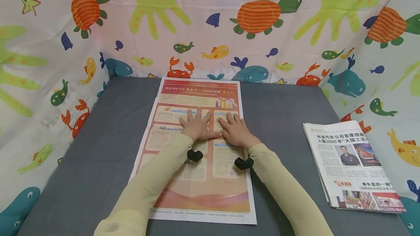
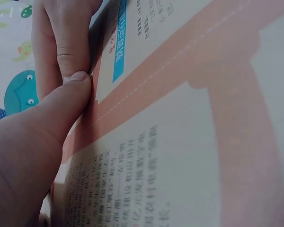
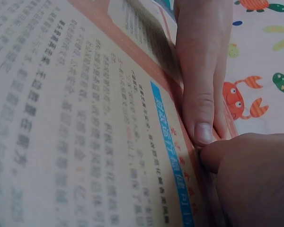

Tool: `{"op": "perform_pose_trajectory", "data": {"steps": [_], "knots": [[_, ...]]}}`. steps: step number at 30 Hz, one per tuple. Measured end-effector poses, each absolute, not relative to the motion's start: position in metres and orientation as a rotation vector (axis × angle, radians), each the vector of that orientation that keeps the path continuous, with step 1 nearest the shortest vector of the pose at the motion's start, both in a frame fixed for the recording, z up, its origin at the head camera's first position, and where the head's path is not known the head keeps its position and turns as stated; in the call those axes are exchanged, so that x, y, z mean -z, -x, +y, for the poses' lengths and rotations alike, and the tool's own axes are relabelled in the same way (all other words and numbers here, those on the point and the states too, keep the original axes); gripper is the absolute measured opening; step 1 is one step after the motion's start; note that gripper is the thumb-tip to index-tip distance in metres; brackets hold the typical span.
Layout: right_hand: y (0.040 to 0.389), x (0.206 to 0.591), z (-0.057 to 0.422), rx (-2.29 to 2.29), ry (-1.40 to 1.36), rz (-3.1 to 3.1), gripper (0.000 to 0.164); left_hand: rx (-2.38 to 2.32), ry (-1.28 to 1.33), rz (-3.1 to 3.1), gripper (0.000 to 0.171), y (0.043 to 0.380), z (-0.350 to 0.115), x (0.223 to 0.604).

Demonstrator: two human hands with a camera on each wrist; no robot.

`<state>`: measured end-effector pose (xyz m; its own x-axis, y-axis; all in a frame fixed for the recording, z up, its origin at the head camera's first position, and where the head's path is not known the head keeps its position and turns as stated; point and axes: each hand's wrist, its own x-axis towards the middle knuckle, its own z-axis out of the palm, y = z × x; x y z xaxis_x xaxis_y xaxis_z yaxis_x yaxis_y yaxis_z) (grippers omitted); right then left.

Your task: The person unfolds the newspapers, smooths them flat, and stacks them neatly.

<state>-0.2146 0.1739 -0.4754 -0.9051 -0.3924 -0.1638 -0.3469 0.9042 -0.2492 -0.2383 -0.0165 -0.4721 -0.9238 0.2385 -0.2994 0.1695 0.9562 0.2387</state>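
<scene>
A newspaper sheet (image 1: pixel 183 187) with a red and orange printed page lies flat on the grey table, its long side running away from me. My left hand (image 1: pixel 198 126) rests on the middle of the sheet, fingers spread and palm down. Beside it my right hand (image 1: pixel 237 131) also lies flat on the paper, near its right edge. The two thumbs meet around the page's middle. Close up in the left wrist view, the left thumb (image 2: pixel 68 101) touches the other hand; the right wrist view shows the thumbs meeting over the printed columns (image 3: pixel 85 142).
A folded stack of newspapers (image 1: pixel 351 170) lies at the right side of the grey table (image 1: pixel 279 108). Behind and beside the table hangs a white cloth (image 1: pixel 210 35) printed with sea animals. Small black devices (image 1: pixel 195 155) sit at both wrists.
</scene>
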Motion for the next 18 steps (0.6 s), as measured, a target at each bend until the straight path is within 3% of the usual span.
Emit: {"op": "perform_pose_trajectory", "data": {"steps": [18], "knots": [[0.227,0.477,0.176,0.288,0.555,2.842,0.057,-0.307,-0.266,2.790,0.110,0.246,-0.014,0.471]]}}
